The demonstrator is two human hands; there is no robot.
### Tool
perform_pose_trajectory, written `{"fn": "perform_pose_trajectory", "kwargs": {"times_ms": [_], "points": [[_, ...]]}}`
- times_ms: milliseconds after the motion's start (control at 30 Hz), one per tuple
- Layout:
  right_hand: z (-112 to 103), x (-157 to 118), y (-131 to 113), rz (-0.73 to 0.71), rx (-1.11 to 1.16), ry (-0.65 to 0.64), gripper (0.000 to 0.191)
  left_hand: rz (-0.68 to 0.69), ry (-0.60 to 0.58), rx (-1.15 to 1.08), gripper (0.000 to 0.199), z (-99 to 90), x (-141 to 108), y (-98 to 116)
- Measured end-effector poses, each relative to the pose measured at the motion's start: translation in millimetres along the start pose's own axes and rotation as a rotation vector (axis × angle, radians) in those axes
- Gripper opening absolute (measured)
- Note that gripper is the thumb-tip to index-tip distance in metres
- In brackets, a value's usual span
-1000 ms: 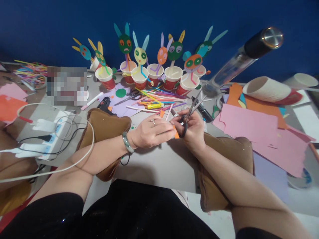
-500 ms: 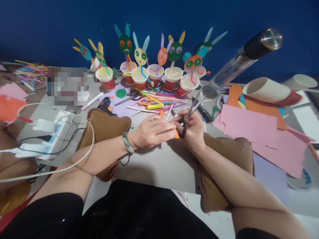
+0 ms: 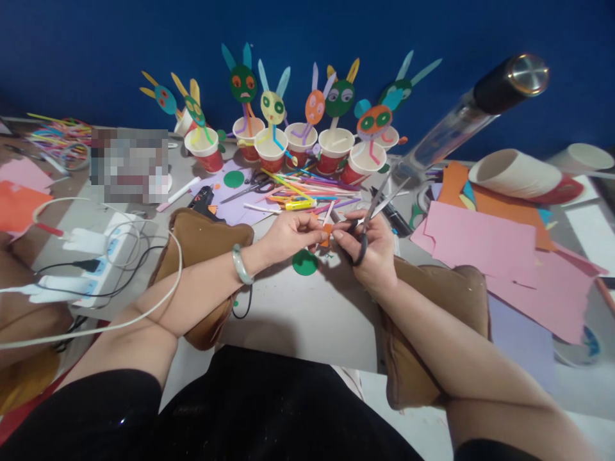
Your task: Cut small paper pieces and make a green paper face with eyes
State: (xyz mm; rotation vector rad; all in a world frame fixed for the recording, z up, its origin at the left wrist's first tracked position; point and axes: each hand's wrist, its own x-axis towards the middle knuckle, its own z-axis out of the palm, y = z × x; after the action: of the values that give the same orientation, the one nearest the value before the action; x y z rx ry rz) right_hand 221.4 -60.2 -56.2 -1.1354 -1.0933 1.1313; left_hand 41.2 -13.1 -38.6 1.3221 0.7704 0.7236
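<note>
My left hand [image 3: 300, 235] pinches a small piece of orange paper [image 3: 327, 234] at its left side. The thumb and forefinger of my right hand [image 3: 372, 253] reach the same paper from the right. Scissors [image 3: 369, 221] are also held in my right hand, their handles around the fingers and their blades spread, pointing up and away. A green paper circle [image 3: 305, 262] lies on the table just below the orange piece. Beyond my hands is a heap of coloured drinking straws [image 3: 317, 187], with a yellow tube [image 3: 300, 205] at its front.
Paper cups [image 3: 270, 152] with paper animal figures stand along the blue wall. Pink paper sheets [image 3: 480, 240] and a bottle [image 3: 439, 137] are at right. Brown cushions [image 3: 206, 240] lie under my forearms. A power strip [image 3: 108, 259] with cables is at left.
My left hand has drawn back and turned, now gripping the orange paper with bent fingers. The green paper circle beneath my hands has come into view. The scissors stay in my right hand.
</note>
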Motion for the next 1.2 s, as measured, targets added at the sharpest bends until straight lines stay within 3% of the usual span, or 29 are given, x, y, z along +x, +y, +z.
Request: {"fn": "perform_pose_trajectory", "kwargs": {"times_ms": [367,533,767,900,1033,1100,1200], "points": [[-1.1,1.2,-3.1,0.031,-0.047,-0.067,0.051,-0.075,-0.011,0.007,0.020,3.6,-1.3,2.9],[-2.2,2.7,0.8,0.074,0.007,-0.051,0.050,-0.107,-0.035,-0.024,0.015,1.6,-0.2,-1.7],[-2.1,5.8,2.9,0.090,0.065,-0.002,0.052,-0.130,-0.127,-0.042,0.025,-1.0,1.3,-9.9],[-3.2,7.2,3.9,0.070,0.052,0.023,0.053,-0.162,-0.153,0.018,0.016,-1.8,1.6,-12.6],[-5.1,8.1,6.7,0.065,0.076,0.035,0.054,-0.150,-0.057,0.098,0.004,-1.7,3.8,-12.8],[-5.1,8.0,7.4,0.074,0.088,0.029,0.055,-0.127,0.009,0.098,0.010,-1.0,4.7,-11.4],[-3.6,7.1,6.5,0.074,0.094,0.014,0.054,-0.110,0.019,0.054,0.013,0.4,4.4,-8.1]]}}
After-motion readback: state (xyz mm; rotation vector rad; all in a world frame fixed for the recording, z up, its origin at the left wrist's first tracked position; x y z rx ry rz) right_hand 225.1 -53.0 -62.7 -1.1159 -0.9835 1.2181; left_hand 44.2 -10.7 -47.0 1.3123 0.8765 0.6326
